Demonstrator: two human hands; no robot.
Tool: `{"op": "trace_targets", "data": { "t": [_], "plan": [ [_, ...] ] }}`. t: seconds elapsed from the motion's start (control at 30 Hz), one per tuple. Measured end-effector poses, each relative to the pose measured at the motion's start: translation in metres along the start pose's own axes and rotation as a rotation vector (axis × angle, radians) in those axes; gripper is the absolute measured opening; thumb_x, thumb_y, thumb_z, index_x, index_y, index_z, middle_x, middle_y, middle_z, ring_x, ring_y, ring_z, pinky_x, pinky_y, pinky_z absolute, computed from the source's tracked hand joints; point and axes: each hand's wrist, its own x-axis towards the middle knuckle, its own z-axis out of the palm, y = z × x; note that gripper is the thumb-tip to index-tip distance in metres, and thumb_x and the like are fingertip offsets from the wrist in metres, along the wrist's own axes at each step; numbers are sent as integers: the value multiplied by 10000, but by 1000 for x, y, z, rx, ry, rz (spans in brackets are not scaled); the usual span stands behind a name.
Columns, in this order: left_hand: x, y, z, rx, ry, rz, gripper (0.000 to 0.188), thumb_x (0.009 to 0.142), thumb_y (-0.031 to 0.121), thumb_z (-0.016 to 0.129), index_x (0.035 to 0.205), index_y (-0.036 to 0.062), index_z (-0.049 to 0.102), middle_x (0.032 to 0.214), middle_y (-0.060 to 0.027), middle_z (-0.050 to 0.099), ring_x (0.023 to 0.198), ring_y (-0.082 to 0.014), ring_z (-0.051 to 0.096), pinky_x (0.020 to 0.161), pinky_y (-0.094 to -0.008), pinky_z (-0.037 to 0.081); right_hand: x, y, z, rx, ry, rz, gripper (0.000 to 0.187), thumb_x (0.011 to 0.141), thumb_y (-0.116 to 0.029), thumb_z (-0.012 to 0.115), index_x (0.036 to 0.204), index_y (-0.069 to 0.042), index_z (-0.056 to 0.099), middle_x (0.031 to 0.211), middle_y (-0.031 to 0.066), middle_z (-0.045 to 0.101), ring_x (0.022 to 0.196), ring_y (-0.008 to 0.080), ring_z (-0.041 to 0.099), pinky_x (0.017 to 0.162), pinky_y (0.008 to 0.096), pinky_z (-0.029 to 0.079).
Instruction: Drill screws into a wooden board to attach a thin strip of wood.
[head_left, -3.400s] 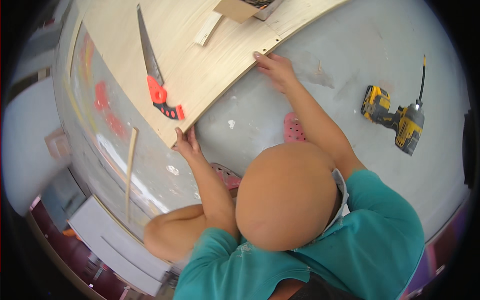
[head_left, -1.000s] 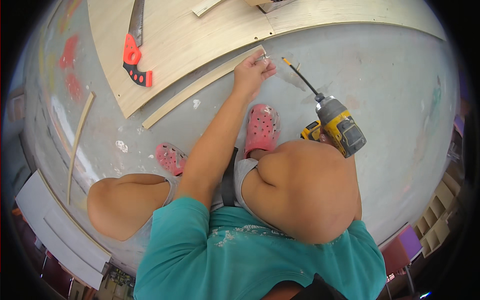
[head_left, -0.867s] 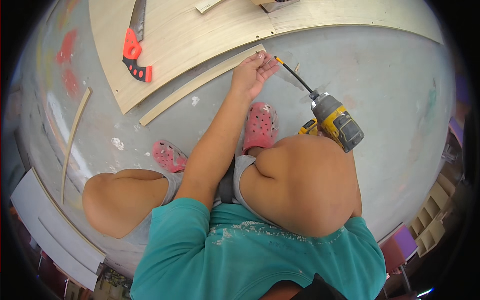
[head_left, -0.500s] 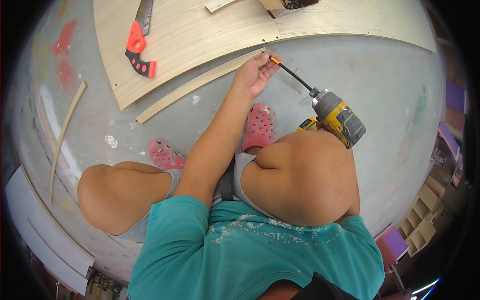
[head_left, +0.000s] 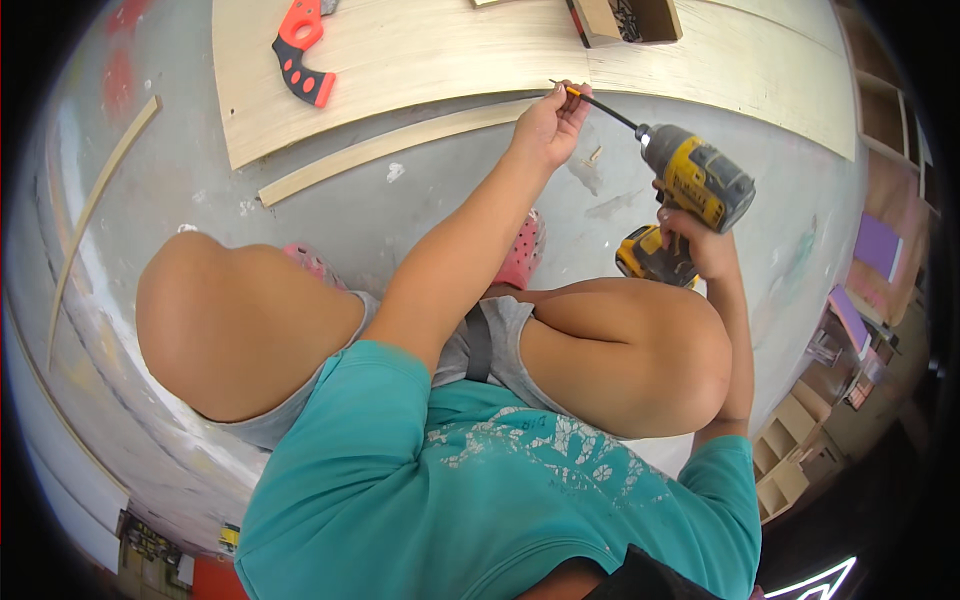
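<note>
Impact driver (head_left: 698, 182) sits in my right hand (head_left: 708, 250), fingers wrapped around the grip, out beyond my right knee. My left hand (head_left: 546, 130) pinches what looks like a small dark screw (head_left: 554, 82) at the tip of the long bit (head_left: 612, 112), its other fingers loosely curled beneath. As I judge it, pairing screw and bit is nearly or just done; whether they are fully seated I can't tell. Driving the screw is left, since it is between my fingertips. The wooden strip (head_left: 390, 146) lies loose on the floor, just beside the curved edge of the plywood panel (head_left: 430, 62) and seemingly unfastened. More screws wait in the cardboard box (head_left: 598, 22) on the panel.

The driver's long axis runs slantwise: the bit points forward and to my left, toward the panel's edge, while the motor's back end faces me and my right. The grip slopes back leftward to the yellow battery (head_left: 640, 252). The screw's point aims forward-left, roughly in line with the bit.
</note>
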Motion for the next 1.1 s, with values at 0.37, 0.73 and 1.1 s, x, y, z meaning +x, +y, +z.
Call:
{"op": "trace_targets", "data": {
  "t": [0.37,0.73,1.1],
  "plan": [
    [14,41,-9,-250,90,-71,136,926,83,429,955,-33,494,954,-136,535,924,-239,581,873,-344,511,46,-77,34,-156,-148,159,381,668,-69,567,1032,41,547,695,65,533,538,125,499,473,244,432],
    [14,52,-17,-296,80,-53,131,910,78,464,958,-33,516,941,-116,555,872,-200,585,830,-314,533,71,-113,51,-338,-218,233,343,671,-69,539,997,38,541,625,35,469,498,100,441,450,222,403],
    [15,70,-20,-329,99,-79,120,900,54,473,936,-48,524,939,-116,573,906,-197,587,853,-317,526,77,-133,80,-444,-237,266,318,656,-90,538,956,14,528,583,27,460,462,107,438,440,233,378]
  ]
}}
